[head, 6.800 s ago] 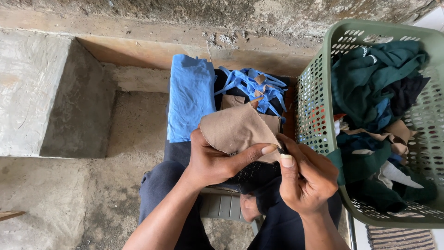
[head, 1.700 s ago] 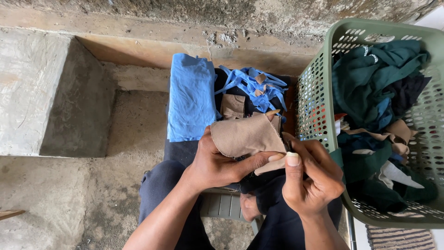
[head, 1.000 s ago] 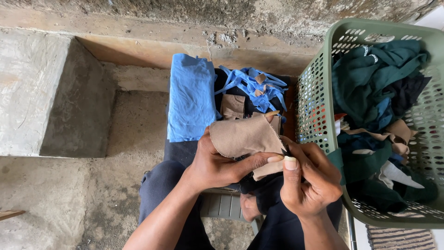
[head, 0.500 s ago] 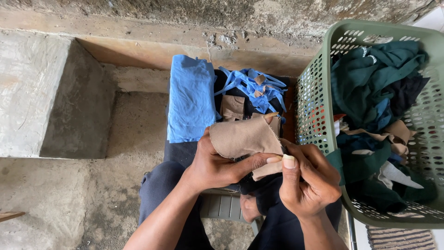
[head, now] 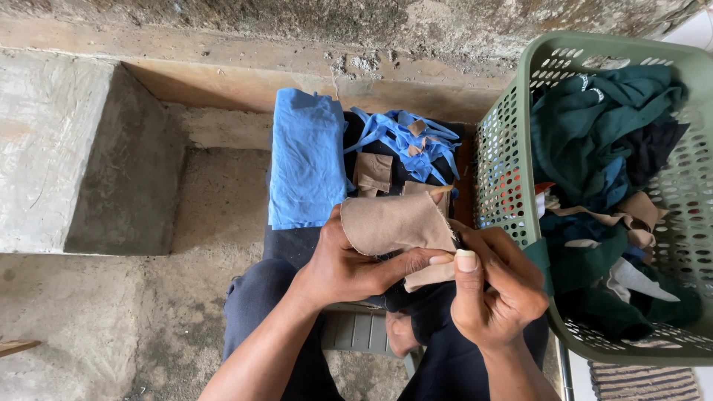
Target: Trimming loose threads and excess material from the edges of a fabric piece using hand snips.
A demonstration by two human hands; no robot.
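While both hands meet at lower centre of the head view:
Left hand (head: 347,266): grasping tan cloth piece (head: 397,223).
Right hand (head: 494,289): pinching that cloth's right edge.
Green laundry basket (head: 512,156): right side, holding dark clothes.
Blue cloth (head: 306,160): upper centre.

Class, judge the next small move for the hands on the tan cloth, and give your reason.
Probably the right hand draws its pinched edge further along, since the left hand grips the tan cloth flat and both thumbs meet at its lower corner.
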